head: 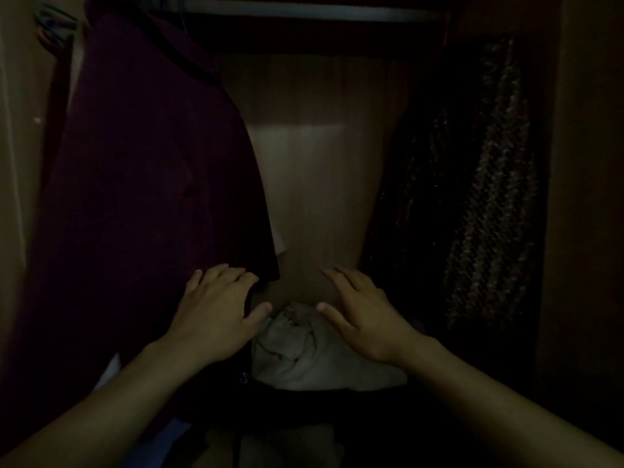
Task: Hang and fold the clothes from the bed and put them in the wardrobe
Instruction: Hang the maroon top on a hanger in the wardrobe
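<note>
Inside the wardrobe [320, 170], both hands hover spread, holding nothing: left hand [216, 312], right hand [364, 319]. The folded pale cloth [304, 356] lies just below and between them, equally near.

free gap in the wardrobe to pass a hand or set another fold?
Clear gap: between the maroon garment and the dark patterned garment, above the pale folded cloth. Left hand and right hand hover there. Both sides crowded.
</note>
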